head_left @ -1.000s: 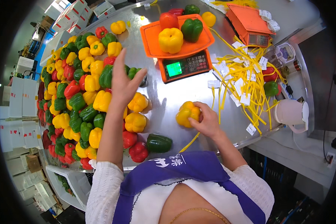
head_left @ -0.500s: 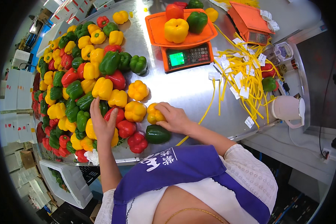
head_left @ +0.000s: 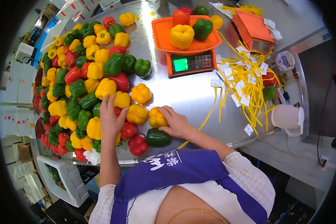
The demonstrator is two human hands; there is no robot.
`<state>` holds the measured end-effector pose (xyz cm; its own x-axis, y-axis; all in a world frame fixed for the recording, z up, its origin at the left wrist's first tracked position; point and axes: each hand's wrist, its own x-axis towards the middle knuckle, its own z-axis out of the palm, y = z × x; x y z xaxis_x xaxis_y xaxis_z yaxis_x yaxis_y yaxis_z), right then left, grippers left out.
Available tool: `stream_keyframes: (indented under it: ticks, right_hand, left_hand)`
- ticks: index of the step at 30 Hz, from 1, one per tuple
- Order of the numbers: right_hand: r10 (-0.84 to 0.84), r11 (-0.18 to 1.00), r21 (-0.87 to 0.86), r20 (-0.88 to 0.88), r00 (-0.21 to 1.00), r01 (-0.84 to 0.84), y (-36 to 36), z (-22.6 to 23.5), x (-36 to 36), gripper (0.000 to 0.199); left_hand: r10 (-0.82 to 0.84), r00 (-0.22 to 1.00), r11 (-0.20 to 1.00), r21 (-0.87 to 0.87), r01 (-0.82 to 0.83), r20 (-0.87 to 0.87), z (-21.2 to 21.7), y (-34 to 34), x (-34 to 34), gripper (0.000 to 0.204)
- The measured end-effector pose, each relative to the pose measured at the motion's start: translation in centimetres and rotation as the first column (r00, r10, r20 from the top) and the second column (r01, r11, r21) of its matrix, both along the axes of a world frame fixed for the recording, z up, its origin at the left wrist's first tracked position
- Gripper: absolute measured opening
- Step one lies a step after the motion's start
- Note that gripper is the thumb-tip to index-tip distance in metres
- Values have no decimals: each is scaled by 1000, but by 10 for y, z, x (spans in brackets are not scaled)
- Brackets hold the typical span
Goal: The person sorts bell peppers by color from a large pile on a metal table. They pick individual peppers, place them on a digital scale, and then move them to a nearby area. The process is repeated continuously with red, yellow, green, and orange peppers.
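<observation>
My left hand (head_left: 112,116) lies over the near right side of a large pile of bell peppers, its fingers stretched out. Its fingertips reach just below a yellow bell pepper (head_left: 105,88), and the palm hides part of a red one. My right hand (head_left: 176,122) has its fingers and thumb curved around the right side of another yellow bell pepper (head_left: 156,118), resting on the metal table. Below that pepper lies a dark green bell pepper (head_left: 158,137). Two more yellow peppers and two red bell peppers, one being the near red pepper (head_left: 138,145), sit between my hands.
An orange scale (head_left: 191,62) with a lit green display carries red, yellow and green peppers. Yellow straps (head_left: 246,86) with white tags lie to the right, near a second orange scale (head_left: 254,31) and a pale kettle (head_left: 285,117). A white foam box (head_left: 72,183) stands below left.
My left hand has shifted slightly right over the peppers. My right hand stays at the same yellow pepper. The whole view has shifted a little.
</observation>
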<state>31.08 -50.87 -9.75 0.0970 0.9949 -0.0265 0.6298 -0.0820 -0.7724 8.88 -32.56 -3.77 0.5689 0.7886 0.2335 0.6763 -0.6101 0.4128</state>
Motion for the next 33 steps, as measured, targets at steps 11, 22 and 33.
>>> stream_keyframes:
  ticks: [11, 22, 33]
  right_hand:
    - [-36, 997, -68, 101, 994, 43, 5, -17, -16, 80]
    - [-69, 960, -242, 293, 954, 144, 14, 12, -34, 82]
    - [-323, 870, -315, 214, 922, 379, 21, -10, -46, 85]
  left_hand:
    - [24, 998, 1000, 8, -25, 63, 7, -6, 0, 63]
    - [-92, 937, 996, 41, 83, 338, 5, -6, -13, 62]
    - [-162, 797, 984, 36, 173, 582, 29, 56, -155, 51]
